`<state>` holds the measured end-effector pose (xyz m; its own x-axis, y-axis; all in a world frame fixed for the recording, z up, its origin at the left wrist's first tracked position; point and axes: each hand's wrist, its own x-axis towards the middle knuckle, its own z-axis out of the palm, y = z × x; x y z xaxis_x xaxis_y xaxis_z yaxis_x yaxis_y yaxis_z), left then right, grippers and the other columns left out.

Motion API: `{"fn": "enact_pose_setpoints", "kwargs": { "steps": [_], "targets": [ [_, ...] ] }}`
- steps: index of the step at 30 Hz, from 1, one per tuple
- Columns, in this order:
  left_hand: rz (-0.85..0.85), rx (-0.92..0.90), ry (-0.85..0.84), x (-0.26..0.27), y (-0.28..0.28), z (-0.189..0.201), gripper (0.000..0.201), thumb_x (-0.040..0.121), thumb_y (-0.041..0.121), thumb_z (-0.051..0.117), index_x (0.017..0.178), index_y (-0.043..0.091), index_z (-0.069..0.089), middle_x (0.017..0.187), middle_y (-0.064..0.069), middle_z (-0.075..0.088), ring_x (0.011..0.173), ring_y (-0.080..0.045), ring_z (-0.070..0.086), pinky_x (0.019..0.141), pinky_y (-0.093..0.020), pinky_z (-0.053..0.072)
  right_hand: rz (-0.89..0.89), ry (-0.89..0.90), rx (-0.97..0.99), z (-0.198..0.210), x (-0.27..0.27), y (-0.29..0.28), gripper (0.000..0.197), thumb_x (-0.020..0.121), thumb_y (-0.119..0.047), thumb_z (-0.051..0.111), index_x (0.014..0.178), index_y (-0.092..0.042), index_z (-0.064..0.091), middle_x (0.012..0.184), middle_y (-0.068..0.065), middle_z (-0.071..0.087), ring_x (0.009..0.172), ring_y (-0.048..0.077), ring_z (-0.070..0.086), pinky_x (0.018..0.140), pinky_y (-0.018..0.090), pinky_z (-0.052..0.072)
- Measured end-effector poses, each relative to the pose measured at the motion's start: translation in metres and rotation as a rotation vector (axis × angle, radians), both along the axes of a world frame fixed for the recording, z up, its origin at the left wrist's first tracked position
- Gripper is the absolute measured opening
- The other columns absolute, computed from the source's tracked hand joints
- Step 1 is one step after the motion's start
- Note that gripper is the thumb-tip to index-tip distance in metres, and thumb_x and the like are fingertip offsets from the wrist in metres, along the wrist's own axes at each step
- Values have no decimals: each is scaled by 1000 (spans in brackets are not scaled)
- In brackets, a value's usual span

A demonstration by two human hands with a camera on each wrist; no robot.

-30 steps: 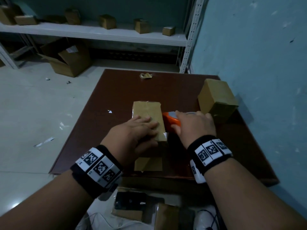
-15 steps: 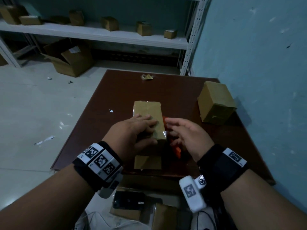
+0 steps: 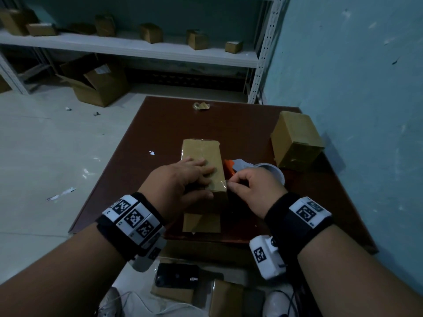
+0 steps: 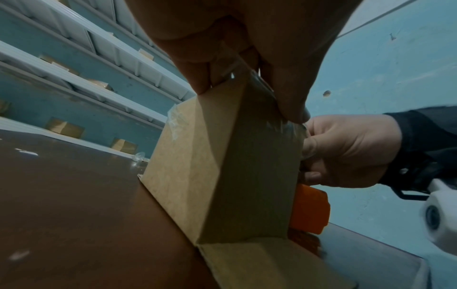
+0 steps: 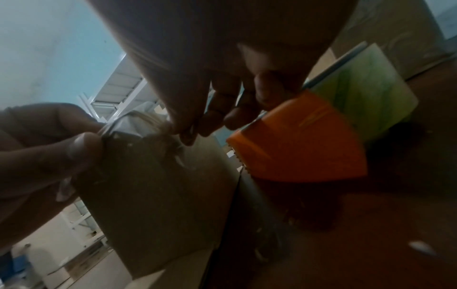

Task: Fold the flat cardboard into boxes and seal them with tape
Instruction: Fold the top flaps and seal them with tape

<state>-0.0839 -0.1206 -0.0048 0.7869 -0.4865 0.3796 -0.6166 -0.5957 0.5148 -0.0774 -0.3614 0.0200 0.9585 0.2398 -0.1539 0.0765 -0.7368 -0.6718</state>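
A tan cardboard box (image 3: 201,152) lies lengthwise at the middle of the brown table (image 3: 160,124), clear tape along its top. Its near flap (image 3: 201,221) lies open flat on the table. My left hand (image 3: 183,179) holds the box's near top edge, fingers on top and thumb on the near face (image 4: 249,176). My right hand (image 3: 251,186) pinches a loose end of clear tape (image 5: 148,125) at the box's near right top corner. The orange tape dispenser (image 3: 229,167) with its roll (image 3: 274,172) lies on the table just right of the box, held by nobody.
A closed, taped box (image 3: 297,143) stands at the table's right by the blue wall. A crumpled tape scrap (image 3: 201,106) lies at the far edge. A phone (image 3: 176,275) and flat cardboard sit below the near edge. Shelves (image 3: 137,49) carry several small boxes.
My right hand let go of the orange dispenser, which now lies beside the box, and moved to the box's near right corner to pinch the tape end. The left hand stayed on the box.
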Motion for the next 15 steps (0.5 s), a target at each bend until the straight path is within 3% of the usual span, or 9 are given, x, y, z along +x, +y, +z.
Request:
{"fn": "enact_pose_setpoints", "kwargs": {
  "steps": [4,7,12,15],
  "targets": [
    [15,1,-20,0,0,1,33,85,35,80,115,22,75,140,7,65,141,-9,51,121,-44,40,-37,-16,-53,-1,3,5,12,101,-33,64,97,-32,75,92,-14,72,88,2,65,87,34,58],
    [17,-7,-24,2,-1,-1,30,85,34,81,111,21,76,140,8,65,141,-8,51,122,-42,39,-147,20,64,-6,2,6,16,96,-31,73,111,-29,72,92,-10,72,88,4,67,86,34,59],
    [21,-13,-26,2,-1,-1,30,84,28,85,111,19,77,140,6,65,141,-9,50,121,-44,39,-248,-60,-23,-6,1,5,22,87,-42,80,95,-34,61,85,-7,69,77,7,66,73,34,59],
    [28,-9,-15,2,-1,0,31,84,29,84,113,20,76,141,8,64,142,-9,50,121,-46,40,-251,23,-4,-2,-1,15,14,94,-39,73,91,-32,61,74,-3,74,66,10,72,70,39,64]
  ]
}}
